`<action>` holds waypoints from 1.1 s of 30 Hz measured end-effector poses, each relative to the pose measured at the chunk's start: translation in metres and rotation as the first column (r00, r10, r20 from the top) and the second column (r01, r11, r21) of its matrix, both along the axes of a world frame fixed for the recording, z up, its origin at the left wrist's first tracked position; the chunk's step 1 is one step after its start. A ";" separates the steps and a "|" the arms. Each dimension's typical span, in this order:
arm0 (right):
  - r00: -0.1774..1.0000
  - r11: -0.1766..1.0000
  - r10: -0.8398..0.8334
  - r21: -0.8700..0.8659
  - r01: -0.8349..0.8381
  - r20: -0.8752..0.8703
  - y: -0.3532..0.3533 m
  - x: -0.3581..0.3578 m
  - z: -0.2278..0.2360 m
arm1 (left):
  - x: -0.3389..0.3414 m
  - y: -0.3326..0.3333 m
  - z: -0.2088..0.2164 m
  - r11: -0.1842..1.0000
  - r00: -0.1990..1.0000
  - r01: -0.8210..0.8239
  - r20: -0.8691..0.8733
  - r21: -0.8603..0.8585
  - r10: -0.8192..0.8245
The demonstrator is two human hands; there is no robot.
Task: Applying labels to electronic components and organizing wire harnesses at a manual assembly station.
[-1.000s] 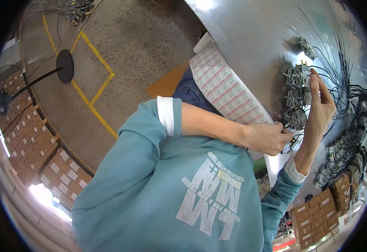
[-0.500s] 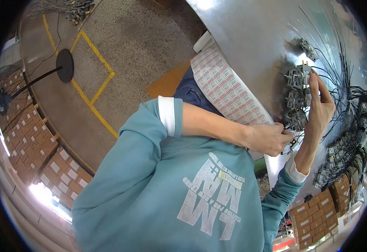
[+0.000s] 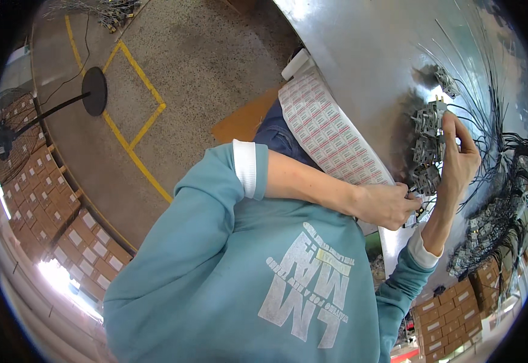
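Observation:
On the metal table at the right stands a row of grey electrical components [image 3: 427, 150] with metal prongs and black wires. My right hand [image 3: 461, 158] is at the row's right side, its thumb and fingers curled against the farther component [image 3: 428, 118]. At the near end of the row, my left hand [image 3: 387, 204] is closed in a pinch on a small dark part [image 3: 420, 212] with brassy spots; the fingers hide most of it. A long strip of printed labels [image 3: 330, 130] hangs along the table edge beside my left forearm.
Another grey component [image 3: 446, 81] lies farther out on the metal table [image 3: 360, 54]. Black wires [image 3: 487, 115] and a heap of wired components [image 3: 487, 227] spread along the right. Left are a fan stand [image 3: 94, 91], yellow floor lines and stacked cartons [image 3: 88, 248].
My right hand has slid slightly nearer along the row of components. The left hand keeps its pinch, shifted only a little. The whole view has moved slightly.

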State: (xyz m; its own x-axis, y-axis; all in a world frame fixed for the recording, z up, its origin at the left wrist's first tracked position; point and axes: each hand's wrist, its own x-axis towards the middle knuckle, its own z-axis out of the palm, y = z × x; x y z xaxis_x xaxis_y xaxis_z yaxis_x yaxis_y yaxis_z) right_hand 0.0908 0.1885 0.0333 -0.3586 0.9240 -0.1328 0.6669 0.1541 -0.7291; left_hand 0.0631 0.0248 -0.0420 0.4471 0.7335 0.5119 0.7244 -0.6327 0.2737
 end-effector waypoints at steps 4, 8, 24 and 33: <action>0.996 0.996 0.088 -0.007 -0.087 0.024 0.003 0.003 0.000 | 0.005 0.001 -0.003 0.994 0.995 -0.080 0.070 0.071 0.075; 0.985 0.993 0.102 -0.065 -0.094 0.142 0.013 0.010 -0.002 | 0.006 0.007 -0.006 0.994 0.992 -0.066 0.117 0.091 0.056; 0.966 0.971 0.235 -0.061 -0.230 0.104 0.010 0.038 0.024 | -0.001 0.010 -0.009 0.999 0.998 -0.026 0.055 0.029 0.024; 0.863 0.914 0.393 -0.034 -0.404 0.317 -0.046 0.032 0.029 | -0.017 -0.016 0.002 0.996 0.975 -0.049 -0.213 0.074 0.064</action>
State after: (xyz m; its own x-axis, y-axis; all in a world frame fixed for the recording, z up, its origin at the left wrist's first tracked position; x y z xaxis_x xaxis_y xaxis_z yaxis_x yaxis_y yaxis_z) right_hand 0.1231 0.1428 0.0620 -0.6423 0.7168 -0.2712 0.7345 0.4747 -0.4849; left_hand 0.0463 0.0091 -0.0397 0.5109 0.7277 0.4577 0.7968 -0.6007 0.0658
